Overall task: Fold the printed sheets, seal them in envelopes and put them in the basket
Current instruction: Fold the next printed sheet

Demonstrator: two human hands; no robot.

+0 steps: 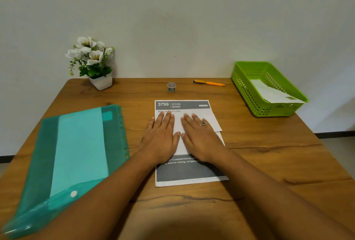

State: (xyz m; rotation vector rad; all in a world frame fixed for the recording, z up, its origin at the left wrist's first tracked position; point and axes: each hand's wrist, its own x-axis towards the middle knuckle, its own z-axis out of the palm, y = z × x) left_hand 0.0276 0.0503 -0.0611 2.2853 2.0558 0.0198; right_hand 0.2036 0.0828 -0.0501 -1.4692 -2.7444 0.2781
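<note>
A printed sheet point(192, 174) with grey bands and the number 3799 lies at the middle of the wooden table, and a white flap lies folded across its middle. My left hand point(163, 138) and my right hand point(199, 138) rest flat on that flap, side by side, fingers spread and pointing away from me. The right hand wears a ring. A green plastic basket point(247, 90) stands at the back right, with a white envelope point(272, 93) lying in it.
A teal plastic folder point(76, 153) with a snap button lies at the left, with paper inside. A small roll of tape point(171, 87) and an orange pen point(209, 82) lie near the back edge. A white pot of flowers point(92, 61) stands at the back left against the wall.
</note>
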